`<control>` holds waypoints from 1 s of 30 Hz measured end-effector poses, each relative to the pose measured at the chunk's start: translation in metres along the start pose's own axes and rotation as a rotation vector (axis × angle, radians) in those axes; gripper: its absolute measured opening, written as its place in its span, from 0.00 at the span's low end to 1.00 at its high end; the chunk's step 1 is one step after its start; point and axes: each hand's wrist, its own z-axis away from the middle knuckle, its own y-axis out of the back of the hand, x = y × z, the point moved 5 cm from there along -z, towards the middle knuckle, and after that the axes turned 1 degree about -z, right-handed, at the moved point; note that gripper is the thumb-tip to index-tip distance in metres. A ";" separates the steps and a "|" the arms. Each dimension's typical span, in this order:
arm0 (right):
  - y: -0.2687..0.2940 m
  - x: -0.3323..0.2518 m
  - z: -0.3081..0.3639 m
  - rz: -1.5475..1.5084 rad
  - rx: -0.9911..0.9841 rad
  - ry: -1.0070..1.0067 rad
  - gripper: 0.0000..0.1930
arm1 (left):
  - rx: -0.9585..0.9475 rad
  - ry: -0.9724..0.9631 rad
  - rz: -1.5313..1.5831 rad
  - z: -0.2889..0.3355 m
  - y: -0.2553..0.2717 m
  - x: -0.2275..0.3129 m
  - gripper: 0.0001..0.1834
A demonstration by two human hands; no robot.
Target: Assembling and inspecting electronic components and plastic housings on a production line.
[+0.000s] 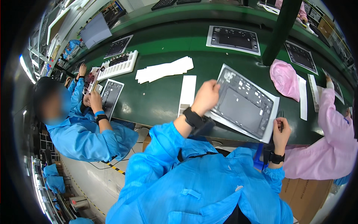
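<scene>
My left hand (207, 96) grips the left edge of a dark grey tablet housing (244, 106), its thumb over the rim. Small white patches dot the upper part of the housing, and a white sheet (275, 108) shows from beneath it. Both are slanted at the near edge of the bench. My right hand (281, 131) is curled around dark tweezers (282, 121), which point away from me. It is beside the lower right corner of the housing; whether it touches the sheet I cannot tell. A white strip (187, 91) lies left of the housing.
The green bench (160, 100) carries fanned white strips (164, 70), a white parts tray (121, 67) and a pink cloth cap (282, 80). Another housing (234, 38) lies farther back. A green post (281, 33) rises behind. Co-workers in blue (85, 138) and pink (320, 153) sit either side.
</scene>
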 end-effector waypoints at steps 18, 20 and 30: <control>-0.009 -0.023 -0.006 0.172 0.089 0.090 0.03 | 0.373 -0.265 -0.931 -0.384 0.425 -0.264 0.17; -0.007 -0.022 -0.006 0.201 0.095 0.107 0.02 | 0.372 -0.007 -0.733 -0.394 0.415 -0.283 0.19; -0.004 -0.019 0.001 0.268 0.122 0.001 0.01 | -0.052 -0.021 -0.895 -0.357 0.107 -0.048 0.26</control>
